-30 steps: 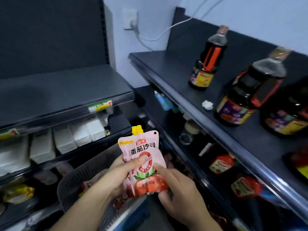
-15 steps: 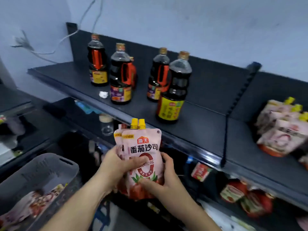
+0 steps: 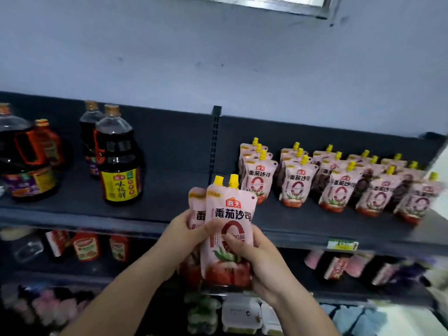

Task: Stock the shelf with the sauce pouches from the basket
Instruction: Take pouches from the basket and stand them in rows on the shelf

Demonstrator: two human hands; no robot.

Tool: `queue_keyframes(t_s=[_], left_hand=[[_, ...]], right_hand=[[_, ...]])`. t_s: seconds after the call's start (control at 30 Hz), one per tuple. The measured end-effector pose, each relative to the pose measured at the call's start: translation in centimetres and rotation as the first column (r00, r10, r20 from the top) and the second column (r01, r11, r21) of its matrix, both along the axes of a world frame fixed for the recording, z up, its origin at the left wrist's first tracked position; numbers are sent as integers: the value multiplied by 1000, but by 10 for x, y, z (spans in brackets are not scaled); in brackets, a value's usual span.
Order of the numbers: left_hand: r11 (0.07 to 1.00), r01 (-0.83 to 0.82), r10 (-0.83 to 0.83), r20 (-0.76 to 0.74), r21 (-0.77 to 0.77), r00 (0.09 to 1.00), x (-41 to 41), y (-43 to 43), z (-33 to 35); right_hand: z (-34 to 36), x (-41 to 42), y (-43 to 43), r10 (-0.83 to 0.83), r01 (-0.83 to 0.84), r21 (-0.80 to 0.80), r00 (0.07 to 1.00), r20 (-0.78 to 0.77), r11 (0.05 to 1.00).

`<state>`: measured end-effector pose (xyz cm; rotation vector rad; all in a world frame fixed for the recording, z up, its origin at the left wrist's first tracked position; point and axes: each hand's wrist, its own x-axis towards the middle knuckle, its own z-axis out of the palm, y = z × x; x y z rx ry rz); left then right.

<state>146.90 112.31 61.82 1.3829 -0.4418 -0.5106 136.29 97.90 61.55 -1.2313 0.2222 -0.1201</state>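
Note:
Two pink tomato sauce pouches with yellow caps stand upright, one behind the other, in front of the top shelf's edge. My left hand grips them from the left, thumb across the front pouch. My right hand holds the front pouch's lower right side, thumb on its face. Several rows of the same stocked pouches stand on the dark shelf to the right, just behind my hands. The basket is out of view.
Dark soy sauce bottles stand on the shelf's left half, past a slotted upright divider. Between the bottles and the pouch rows is a bare stretch of shelf. Red sauce packs and other goods fill the lower shelves.
My view has swung right from the basket and the bottles to the pouch rows. Both hands have carried the two pouches up to the top shelf's front edge.

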Motion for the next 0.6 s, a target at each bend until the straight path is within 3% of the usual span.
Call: queue_keyframes(t_s=[0.17, 0.23, 0.43, 0.6], left_hand=[[999, 1, -4, 100, 32, 995, 23, -26, 13], [997, 73, -77, 105, 40, 991, 30, -39, 13], [944, 308, -318, 72, 117, 946, 36, -73, 13], [917, 394, -396, 34, 55, 917, 51, -102, 11]], right_hand=[[6, 1, -20, -235, 235, 25, 972, 24, 972], [5, 0, -28, -322, 321, 13, 945, 53, 947], [0, -6, -58, -393, 396, -14, 914, 105, 918], [-7, 3, -99, -397, 399, 18, 906, 147, 917]])
